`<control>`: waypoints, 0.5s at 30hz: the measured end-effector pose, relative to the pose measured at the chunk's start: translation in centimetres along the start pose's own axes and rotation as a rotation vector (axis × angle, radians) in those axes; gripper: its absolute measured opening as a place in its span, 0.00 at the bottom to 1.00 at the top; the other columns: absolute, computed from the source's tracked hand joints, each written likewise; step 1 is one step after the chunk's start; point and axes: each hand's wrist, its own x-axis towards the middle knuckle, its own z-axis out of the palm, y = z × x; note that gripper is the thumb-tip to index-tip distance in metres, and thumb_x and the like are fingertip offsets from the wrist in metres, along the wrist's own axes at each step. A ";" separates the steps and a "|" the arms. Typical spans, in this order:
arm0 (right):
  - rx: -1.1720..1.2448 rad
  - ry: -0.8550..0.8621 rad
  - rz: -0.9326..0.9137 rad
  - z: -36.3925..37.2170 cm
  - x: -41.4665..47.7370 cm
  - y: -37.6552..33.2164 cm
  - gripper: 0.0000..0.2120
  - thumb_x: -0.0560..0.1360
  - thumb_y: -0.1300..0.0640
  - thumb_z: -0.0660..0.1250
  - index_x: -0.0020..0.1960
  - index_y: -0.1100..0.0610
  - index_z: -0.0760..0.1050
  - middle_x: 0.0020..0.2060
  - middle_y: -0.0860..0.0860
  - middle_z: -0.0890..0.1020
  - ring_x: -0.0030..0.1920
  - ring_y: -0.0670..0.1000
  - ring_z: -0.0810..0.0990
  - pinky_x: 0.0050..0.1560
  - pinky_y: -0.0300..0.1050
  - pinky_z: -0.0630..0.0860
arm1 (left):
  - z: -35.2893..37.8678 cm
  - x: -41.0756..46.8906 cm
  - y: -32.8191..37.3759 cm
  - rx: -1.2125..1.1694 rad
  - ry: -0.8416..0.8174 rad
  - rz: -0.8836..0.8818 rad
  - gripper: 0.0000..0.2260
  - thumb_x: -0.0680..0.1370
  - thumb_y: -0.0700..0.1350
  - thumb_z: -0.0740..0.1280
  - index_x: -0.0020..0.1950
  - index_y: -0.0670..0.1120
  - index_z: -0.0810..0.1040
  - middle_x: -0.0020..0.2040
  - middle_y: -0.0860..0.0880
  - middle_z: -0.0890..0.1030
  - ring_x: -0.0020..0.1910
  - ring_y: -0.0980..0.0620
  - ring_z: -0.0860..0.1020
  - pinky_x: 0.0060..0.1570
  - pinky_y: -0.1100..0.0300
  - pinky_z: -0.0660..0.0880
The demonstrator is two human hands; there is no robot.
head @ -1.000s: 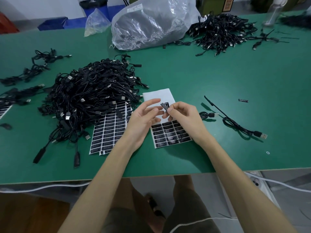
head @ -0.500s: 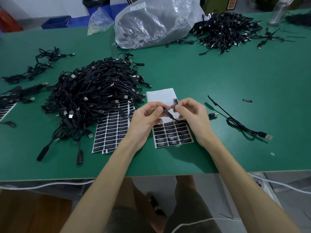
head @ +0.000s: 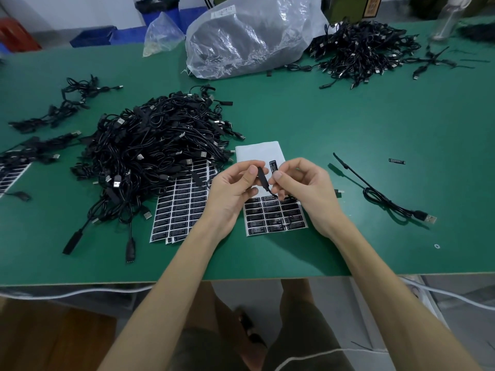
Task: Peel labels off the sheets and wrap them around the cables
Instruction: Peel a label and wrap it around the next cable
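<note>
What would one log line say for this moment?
left hand pinches thin black cable | right hand holds small black peeled label | white label sheet beneath | label not yet wrapped

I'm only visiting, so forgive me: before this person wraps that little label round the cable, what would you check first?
1. Cable held firm: the left hand pinches the black cable between thumb and fingers. Ok.
2. Label off its backing: the label stands up from the right hand, clear of the sheet. Ok.
3. Label on the cable: it is beside the cable, not wrapped yet. Not ok.
4. Sticky side facing the cable: cannot tell.
5. Label flat, not creased: looks straight. Ok.
6. More labels for later: rows remain on the near part of the sheet. Ok.
</note>
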 end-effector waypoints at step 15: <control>0.148 -0.124 0.124 0.2 0.1 -0.1 0.05 0.79 0.65 0.70 0.54 0.60 0.80 0.41 0.56 0.84 0.36 0.53 0.81 0.39 0.43 0.77 | -0.3 0.2 -0.3 -0.001 0.014 0.017 0.08 0.74 0.45 0.73 0.52 0.46 0.86 0.40 0.48 0.84 0.39 0.54 0.79 0.39 0.63 0.75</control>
